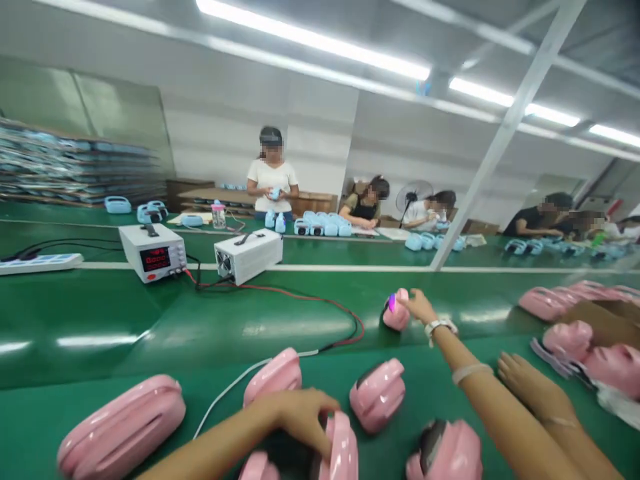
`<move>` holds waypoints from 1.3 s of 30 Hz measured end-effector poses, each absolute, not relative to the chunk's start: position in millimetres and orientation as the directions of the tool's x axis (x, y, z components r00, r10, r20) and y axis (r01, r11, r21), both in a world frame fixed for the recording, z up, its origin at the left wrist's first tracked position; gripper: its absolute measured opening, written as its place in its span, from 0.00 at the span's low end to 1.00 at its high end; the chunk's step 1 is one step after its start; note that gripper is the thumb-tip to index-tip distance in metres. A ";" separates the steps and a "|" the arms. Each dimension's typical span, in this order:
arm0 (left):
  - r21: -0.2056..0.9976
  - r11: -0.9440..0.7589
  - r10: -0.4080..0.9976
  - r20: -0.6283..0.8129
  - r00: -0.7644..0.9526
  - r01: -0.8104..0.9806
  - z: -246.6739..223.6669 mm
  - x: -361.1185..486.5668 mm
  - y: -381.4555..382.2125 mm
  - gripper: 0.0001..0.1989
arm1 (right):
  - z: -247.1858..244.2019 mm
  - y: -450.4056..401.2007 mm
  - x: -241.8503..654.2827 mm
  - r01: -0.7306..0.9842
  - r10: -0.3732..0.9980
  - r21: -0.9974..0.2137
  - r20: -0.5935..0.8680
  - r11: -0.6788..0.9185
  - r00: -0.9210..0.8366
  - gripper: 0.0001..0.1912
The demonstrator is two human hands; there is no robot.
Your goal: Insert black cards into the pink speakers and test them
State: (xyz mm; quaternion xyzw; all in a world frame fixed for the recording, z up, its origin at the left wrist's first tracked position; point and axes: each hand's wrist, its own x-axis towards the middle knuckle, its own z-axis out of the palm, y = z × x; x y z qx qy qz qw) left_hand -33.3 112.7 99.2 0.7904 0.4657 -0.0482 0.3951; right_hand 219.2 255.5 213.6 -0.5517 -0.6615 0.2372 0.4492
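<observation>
My left hand (pixel 307 420) reaches in from the lower left, its fingers closed over the handle of a pink device (pixel 344 450) that looks like a portable speaker. The bottom edge cuts off part of that speaker. On the green conveyor, my right hand (pixel 420 308), with a white watch at the wrist, has its fingers against a second pink speaker (pixel 397 317). A purple light glows on its dark front, and it tilts slightly. Between my hands stands another pink speaker (pixel 379 395); one more (pixel 453 450) lies nearer. Beyond my left wrist sits a pink speaker (pixel 274 375).
A co-worker's hand (pixel 535 387) rests at right beside stacked pink parts (pixel 570 340). A long pink speaker (pixel 125 427) lies at left. Red and black leads run from a power supply (pixel 153 253) past a second white box (pixel 250 257). People handle blue speakers (pixel 323 223) opposite.
</observation>
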 end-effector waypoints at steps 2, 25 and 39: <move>0.587 -0.313 0.699 -0.391 0.600 0.747 103.9 -31.6 111.1 0.31 | 193.1 233.1 243.4 0.476 0.980 -0.870 0.182 0.124 0.077 0.18; 0.676 -0.294 0.656 -0.371 0.657 0.676 115.3 -23.9 108.1 0.17 | 14.0 25.2 319.1 -0.173 0.876 -0.984 -0.117 -0.039 0.468 0.22; 0.619 -0.361 0.684 -0.333 0.649 0.698 115.6 -22.9 106.5 0.19 | 6.4 24.6 323.0 -0.153 0.889 -0.988 -0.092 -0.025 0.448 0.22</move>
